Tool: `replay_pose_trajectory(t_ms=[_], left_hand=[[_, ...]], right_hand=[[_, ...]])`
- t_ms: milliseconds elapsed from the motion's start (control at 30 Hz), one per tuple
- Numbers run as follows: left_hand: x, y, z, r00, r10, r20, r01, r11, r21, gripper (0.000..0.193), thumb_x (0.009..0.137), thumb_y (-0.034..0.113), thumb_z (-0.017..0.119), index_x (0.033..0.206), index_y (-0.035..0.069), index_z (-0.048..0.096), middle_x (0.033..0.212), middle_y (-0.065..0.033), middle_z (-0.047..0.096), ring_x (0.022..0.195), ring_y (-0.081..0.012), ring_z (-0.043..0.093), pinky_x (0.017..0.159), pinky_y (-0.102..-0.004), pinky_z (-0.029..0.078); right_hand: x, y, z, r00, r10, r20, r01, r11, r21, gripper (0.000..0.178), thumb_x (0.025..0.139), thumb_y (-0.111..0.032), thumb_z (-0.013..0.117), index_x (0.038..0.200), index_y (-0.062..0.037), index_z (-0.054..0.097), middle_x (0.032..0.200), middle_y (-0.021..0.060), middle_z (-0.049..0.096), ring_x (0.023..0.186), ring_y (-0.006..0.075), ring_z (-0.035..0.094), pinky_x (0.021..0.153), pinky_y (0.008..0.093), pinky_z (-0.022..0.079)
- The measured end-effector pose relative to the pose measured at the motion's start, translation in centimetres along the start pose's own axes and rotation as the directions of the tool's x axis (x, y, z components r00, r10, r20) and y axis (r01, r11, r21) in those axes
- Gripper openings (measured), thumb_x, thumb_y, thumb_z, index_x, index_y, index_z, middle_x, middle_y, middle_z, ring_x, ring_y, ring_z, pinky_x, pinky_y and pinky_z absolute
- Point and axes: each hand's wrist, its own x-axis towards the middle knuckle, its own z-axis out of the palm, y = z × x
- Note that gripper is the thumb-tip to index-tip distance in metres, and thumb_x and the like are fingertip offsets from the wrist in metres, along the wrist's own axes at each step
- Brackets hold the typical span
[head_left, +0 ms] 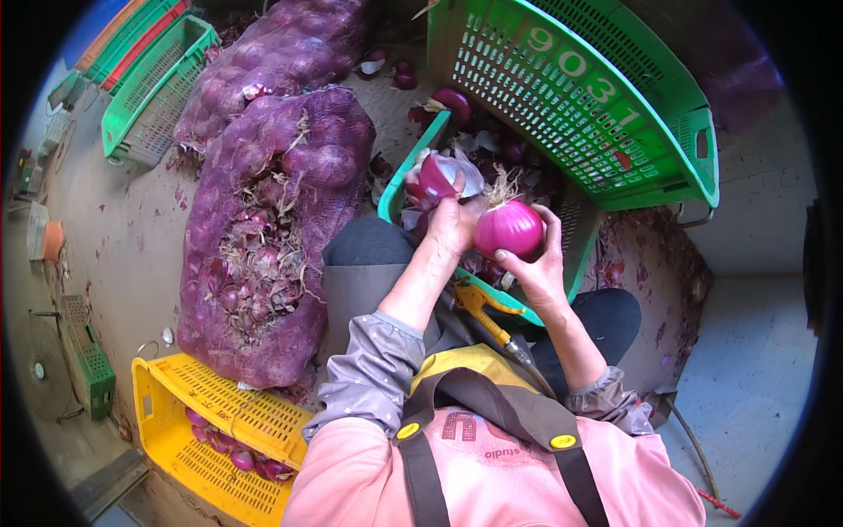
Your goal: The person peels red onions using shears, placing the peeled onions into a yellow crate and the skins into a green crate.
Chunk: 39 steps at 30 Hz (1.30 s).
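My right hand [543, 270] is wrapped round a peeled, shiny red onion [507, 232] from its right side and below. Dry roots stick up from the onion's top. Just to the left, my left hand [450, 226] is closed on a loose piece of onion skin [432, 178], purple outside and pale inside; its fingertips are partly hidden. Both hands are above a green basket [575, 263] that holds red onions and loose skins. A yellow air blow gun [481, 309] with a hose lies between my legs, by the basket's near edge.
Full purple mesh sacks of onions [338, 167] lie at the left, the nearer one open. A yellow crate [215, 395] with onions stands at the lower left. A large green crate [606, 114] is tilted at the far right; stacked crates [145, 123] stand far left. Skins litter the floor.
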Motion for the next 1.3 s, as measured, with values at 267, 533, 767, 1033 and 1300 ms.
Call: replay_pose_trajectory(t_ms=[267,533,767,1033,1300], left_hand=[[-12.5,0.9,3.2,0.990,0.129,0.064,-0.135,0.986,0.096,0.039,0.080,0.043,0.057,0.113,0.023,0.049,0.104,-0.0077,0.055,0.084,-0.0331,0.059,0.060,-0.0463,0.051],[-40.2,9.9,-0.2,0.468,0.883,0.041,-0.874,0.455,0.173,0.035,0.078,0.034,0.057,0.102,0.010,0.049,0.097,-0.0119,0.054,0.086,-0.0273,0.056,0.067,-0.0398,0.050],[-64.1,3.1,-18.9,-0.419,0.706,-0.571,-0.843,-0.069,0.533,0.058,0.083,0.053,0.036,0.120,0.009,0.045,0.118,-0.0105,0.051,0.112,-0.0273,0.046,0.094,-0.0423,0.037],[-61.4,2.6,-19.7,-0.919,0.315,-0.236,0.003,0.605,0.796,0.039,0.082,0.030,0.054,0.105,-0.002,0.055,0.105,-0.0163,0.056,0.095,-0.0284,0.055,0.077,-0.0396,0.047],[-39.1,21.8,-13.5,0.018,0.991,0.132,0.467,-0.125,0.875,0.022,0.079,0.019,0.055,0.096,0.009,0.064,0.092,-0.0137,0.064,0.086,-0.0261,0.062,0.077,-0.0337,0.046]], right_hand=[[-3.7,0.3,1.6,0.986,-0.047,0.163,0.108,0.915,-0.390,0.078,0.063,-0.010,0.069,0.130,-0.0039,0.028,0.128,0.0164,0.037,0.114,0.0284,0.043,0.095,0.0374,0.035],[-7.8,6.0,2.8,0.921,0.136,0.366,0.354,0.101,-0.930,0.097,0.051,-0.015,0.073,0.135,-0.0114,0.024,0.116,0.0073,0.045,0.104,0.0256,0.046,0.084,0.0492,0.034],[-4.7,5.0,1.6,0.903,0.219,0.370,0.288,0.328,-0.899,0.078,0.067,-0.009,0.057,0.134,-0.0039,0.019,0.124,0.0167,0.041,0.113,0.0327,0.041,0.089,0.0557,0.032],[-4.6,4.6,2.2,0.925,0.171,0.340,0.282,0.291,-0.914,0.063,0.069,-0.009,0.054,0.126,0.0010,0.030,0.108,0.0184,0.047,0.100,0.0338,0.048,0.081,0.0440,0.040],[-6.3,5.9,2.8,0.928,0.189,0.321,0.280,0.215,-0.936,0.071,0.065,-0.016,0.061,0.125,0.0035,0.030,0.102,0.0187,0.049,0.095,0.0328,0.050,0.080,0.0412,0.040]])
